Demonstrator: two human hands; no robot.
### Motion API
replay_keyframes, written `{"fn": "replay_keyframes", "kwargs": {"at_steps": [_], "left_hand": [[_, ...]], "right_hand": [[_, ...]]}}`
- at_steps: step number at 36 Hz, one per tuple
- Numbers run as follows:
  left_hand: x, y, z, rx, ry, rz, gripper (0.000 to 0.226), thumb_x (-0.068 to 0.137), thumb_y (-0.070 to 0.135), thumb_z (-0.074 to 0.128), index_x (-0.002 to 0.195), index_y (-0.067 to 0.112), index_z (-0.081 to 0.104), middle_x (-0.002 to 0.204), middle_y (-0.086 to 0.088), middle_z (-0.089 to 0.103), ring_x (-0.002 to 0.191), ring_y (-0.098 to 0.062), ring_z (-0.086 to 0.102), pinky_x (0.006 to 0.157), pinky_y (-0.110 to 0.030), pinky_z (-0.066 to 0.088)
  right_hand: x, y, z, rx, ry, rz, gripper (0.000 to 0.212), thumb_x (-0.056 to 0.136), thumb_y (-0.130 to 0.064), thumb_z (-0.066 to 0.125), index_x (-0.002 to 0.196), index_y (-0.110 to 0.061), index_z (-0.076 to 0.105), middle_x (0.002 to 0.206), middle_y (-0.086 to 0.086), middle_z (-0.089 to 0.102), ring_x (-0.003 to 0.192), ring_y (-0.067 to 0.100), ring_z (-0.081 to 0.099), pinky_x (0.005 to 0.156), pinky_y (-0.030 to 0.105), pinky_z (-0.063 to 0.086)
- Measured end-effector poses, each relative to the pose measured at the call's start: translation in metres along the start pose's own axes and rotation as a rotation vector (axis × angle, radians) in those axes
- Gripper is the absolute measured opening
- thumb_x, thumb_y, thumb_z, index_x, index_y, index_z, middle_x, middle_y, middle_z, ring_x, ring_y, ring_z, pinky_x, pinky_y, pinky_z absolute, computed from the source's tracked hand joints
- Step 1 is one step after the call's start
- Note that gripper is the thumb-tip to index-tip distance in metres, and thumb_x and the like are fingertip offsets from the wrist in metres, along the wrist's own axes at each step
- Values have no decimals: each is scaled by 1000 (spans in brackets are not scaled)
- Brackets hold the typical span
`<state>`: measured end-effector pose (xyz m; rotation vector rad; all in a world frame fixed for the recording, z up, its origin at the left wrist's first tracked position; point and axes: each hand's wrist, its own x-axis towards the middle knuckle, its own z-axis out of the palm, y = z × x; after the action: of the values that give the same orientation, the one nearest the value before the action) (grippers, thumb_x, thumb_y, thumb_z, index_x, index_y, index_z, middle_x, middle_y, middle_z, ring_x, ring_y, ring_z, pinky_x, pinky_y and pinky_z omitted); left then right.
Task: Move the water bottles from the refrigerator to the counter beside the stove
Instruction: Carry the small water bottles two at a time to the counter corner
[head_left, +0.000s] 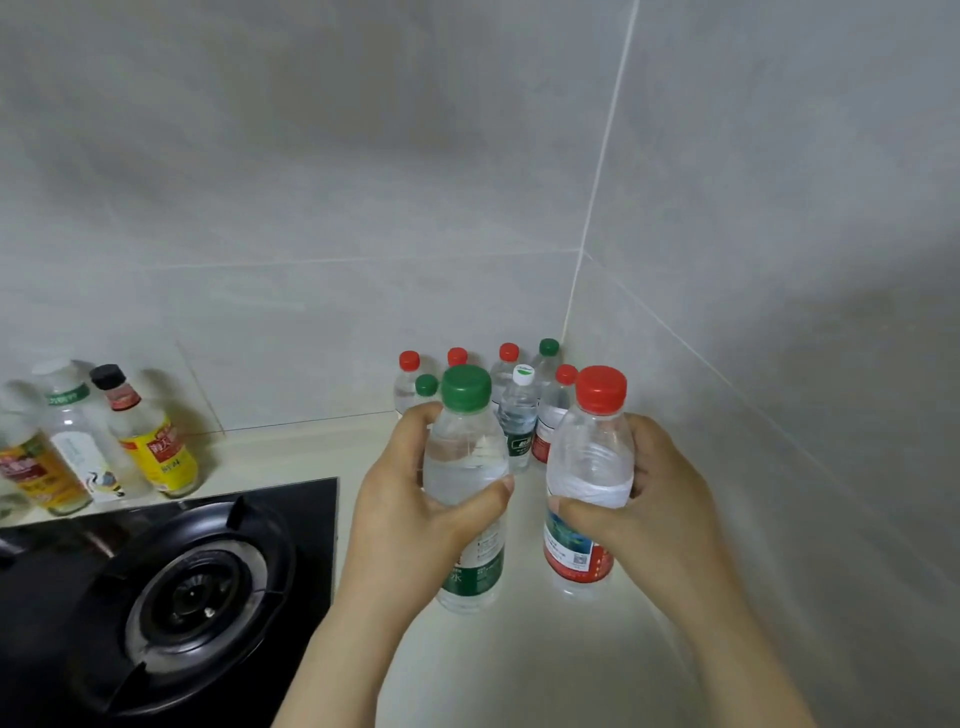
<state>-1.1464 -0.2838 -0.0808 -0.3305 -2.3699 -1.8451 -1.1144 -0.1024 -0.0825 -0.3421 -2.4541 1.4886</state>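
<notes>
The person stands at the corner of the pale, glossy surface (519, 670), a water bottle in each hand. The left hand (410, 504) is wrapped round the green-capped bottle (466, 447) at its shoulder, thumb across the front. The right hand (649, 499) grips the red-capped bottle (592, 447) the same way, just above the label. Both bottles are upright, bases at or just over the surface; I cannot tell if they touch it.

At twelve o'clock from the hands, a cluster of bottles (519, 415) is already tucked into the corner of the tiled wall (467, 182). The black stove (197, 587) lies at nine o'clock, with condiment bottles (150, 447) at ten.

These are thin, clear, ribbed plastic, filled nearly to the neck, so I judge them moderately heavy for their size and soft-walled: a hard squeeze would dent them. Coming from a refrigerator, they may be damp and slick. The ribbed waist or shoulder looks the safest hold; the screw caps are hard and ridged.
</notes>
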Motion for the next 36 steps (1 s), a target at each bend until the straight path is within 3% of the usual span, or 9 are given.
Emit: {"fn": "replay_keyframes", "kwargs": {"at_steps": [9, 15, 22, 36], "left_hand": [[39, -28, 34, 25, -15, -63, 47, 69, 15, 81, 104, 35, 56, 93, 21, 67, 85, 0, 64, 68, -10, 50], [58, -54, 50, 58, -29, -121, 45, 70, 13, 81, 100, 34, 57, 92, 16, 68, 85, -6, 65, 77, -29, 56], [77, -83, 64, 86, -46, -176, 45, 69, 13, 81, 102, 33, 57, 94, 17, 68, 84, -7, 64, 77, -34, 56], [106, -126, 77, 129, -88, -260, 44, 67, 15, 81, 99, 33, 57, 87, 17, 66, 79, -5, 60, 65, -20, 50]], "right_hand": [[57, 41, 0, -28, -28, 49, 62, 60, -12, 84, 107, -39, 54, 95, -13, 67, 84, 4, 66, 72, 26, 55], [89, 74, 6, -51, -31, 97, 62, 57, -11, 84, 105, -36, 54, 94, -13, 67, 84, 7, 66, 75, 31, 56], [119, 106, 18, -98, -90, 156, 56, 59, -10, 84, 100, -32, 53, 91, -11, 66, 83, 6, 64, 65, 20, 48], [156, 147, 39, -141, -129, 219, 57, 56, -12, 84, 102, -32, 55, 91, -13, 66, 84, 9, 64, 76, 37, 56]]}}
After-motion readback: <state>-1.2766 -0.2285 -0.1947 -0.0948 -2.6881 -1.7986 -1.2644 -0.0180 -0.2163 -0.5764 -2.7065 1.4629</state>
